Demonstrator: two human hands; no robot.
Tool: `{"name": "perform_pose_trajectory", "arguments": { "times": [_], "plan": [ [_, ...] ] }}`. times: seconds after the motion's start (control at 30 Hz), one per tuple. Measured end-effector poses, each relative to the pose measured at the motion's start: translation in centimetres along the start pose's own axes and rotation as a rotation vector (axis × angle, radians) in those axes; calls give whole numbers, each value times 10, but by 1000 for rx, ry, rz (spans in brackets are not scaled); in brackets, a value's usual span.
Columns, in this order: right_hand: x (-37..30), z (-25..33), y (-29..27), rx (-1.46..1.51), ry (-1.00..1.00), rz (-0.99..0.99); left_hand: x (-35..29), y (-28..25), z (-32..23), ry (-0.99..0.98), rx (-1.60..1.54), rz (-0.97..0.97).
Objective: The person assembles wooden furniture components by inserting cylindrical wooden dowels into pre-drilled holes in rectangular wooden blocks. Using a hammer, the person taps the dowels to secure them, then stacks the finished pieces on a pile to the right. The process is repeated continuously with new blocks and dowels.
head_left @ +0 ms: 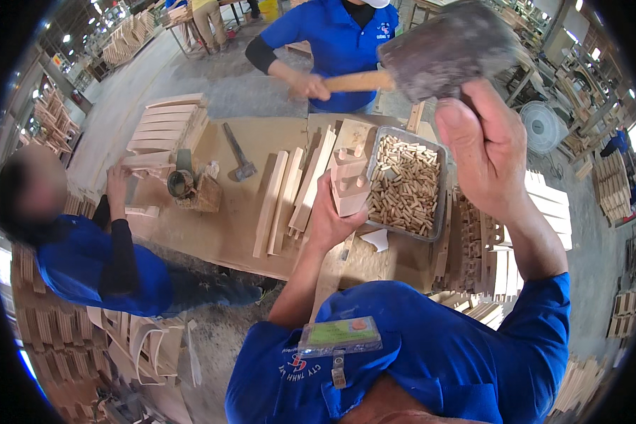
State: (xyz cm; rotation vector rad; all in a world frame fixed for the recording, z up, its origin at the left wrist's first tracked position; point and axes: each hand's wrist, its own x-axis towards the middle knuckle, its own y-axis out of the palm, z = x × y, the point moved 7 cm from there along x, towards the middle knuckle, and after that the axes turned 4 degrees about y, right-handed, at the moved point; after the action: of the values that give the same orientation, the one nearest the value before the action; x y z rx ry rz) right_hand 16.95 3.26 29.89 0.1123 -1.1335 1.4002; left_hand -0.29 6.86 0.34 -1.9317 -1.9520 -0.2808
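Note:
My left hand (330,219) grips a pale wooden block (348,198) at the table's edge. Short dowels stick out of the block's face. Raised at the upper right, my right hand (484,145) is closed right beside the big dark head of a mallet (449,53); the grip on its handle is mostly hidden. Just right of the block, a clear plastic box (437,219) holds a heap of short wooden dowels (403,184).
Long wooden strips (284,201) lie left of the block. Farther left are a hammer (239,152), a tape roll (181,184) and stacked slats (166,127). Opposite, a co-worker's blurred hand (311,85) holds a wooden handle (360,81). Another person (106,261) works at the left.

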Motion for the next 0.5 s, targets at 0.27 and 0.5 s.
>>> {"name": "perform_pose_trajectory", "arguments": {
  "times": [0.27,0.5],
  "plan": [
    [-26,-28,53,-394,-182,566,-2,1,-9,126,128,2],
    [5,-56,10,55,27,32,-5,-4,-7,73,58,-61]
  ]
}}
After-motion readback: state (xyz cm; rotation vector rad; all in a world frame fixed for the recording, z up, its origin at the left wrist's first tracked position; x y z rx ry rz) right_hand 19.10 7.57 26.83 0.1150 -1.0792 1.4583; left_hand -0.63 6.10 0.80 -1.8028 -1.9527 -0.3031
